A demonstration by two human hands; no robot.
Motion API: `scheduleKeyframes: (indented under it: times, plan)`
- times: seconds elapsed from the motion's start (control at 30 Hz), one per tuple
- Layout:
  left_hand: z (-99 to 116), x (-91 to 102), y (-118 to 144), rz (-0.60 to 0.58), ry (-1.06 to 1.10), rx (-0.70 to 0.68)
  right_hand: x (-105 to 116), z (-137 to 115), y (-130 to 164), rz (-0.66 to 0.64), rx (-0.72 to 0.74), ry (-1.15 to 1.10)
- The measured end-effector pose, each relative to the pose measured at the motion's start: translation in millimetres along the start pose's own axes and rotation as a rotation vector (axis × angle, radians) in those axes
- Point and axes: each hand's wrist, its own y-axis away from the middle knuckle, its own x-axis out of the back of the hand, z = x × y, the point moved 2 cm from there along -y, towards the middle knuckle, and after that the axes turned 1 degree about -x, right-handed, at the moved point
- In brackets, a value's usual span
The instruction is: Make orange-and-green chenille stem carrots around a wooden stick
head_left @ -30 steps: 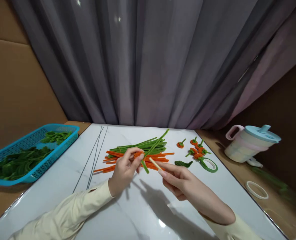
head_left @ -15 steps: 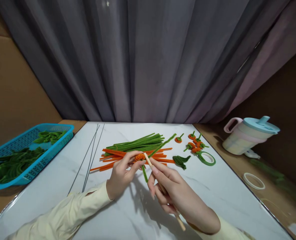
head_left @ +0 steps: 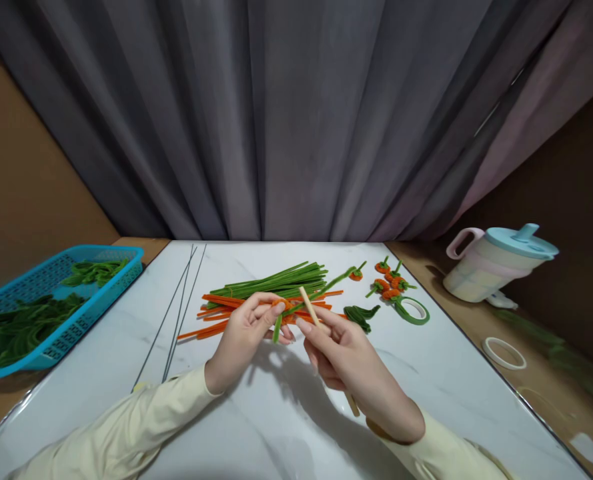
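Pipe cleaner point(head_left: 279, 319), orange coil with a green tail, is pinched shut in the left hand point(head_left: 243, 337) just above the worktop point(head_left: 276, 413). Wooden stick point(head_left: 310, 309) is clamped in the right hand point(head_left: 343, 357), touching the coil. Probably best wound tight, turns kept snug.

Blue basket point(head_left: 107, 285) at table's left edge, green pieces inside. Thin wires point(head_left: 179, 312) lie on white marble table point(head_left: 256, 413). Green tape ring point(head_left: 412, 311) right of centre. Lidded jug point(head_left: 496, 267) far right, grey curtain point(head_left: 296, 113) behind
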Motion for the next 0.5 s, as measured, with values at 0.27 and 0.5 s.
scheduleKeyframes:
  times: [0.27,0.5]
  plan:
    - [-2,-3.9,3,-0.102,0.02,0.011,4,6,-8,0.168,0.063,0.026]
    - [-8,-3.8,3,-0.118,0.024,-0.049,1,12,-8,0.229,0.046,-0.008]
